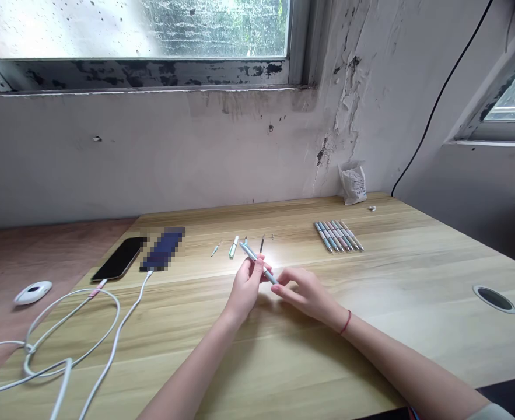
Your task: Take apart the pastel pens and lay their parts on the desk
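Observation:
My left hand (245,287) is closed round a light blue pen (251,252), which slants with its upper end pointing away to the left. At the pen's near end, the thumb and forefinger of my right hand (303,291) pinch it. Just beyond my hands lie loose pen parts: a thin dark refill (262,243), a white and green barrel piece (233,247) and a slim clear-and-blue piece (216,249). A tiny part (272,237), too small to make out, lies right of the refill. Farther right, several pastel pens (338,236) lie side by side in a slanted row.
Two phones, one black (119,259) and one blurred (163,249), lie at the left with white cables (117,338) looping toward me. A white oval device (33,293) is at far left. A crumpled white packet (353,183) stands by the wall; a cable grommet (495,299) is at right.

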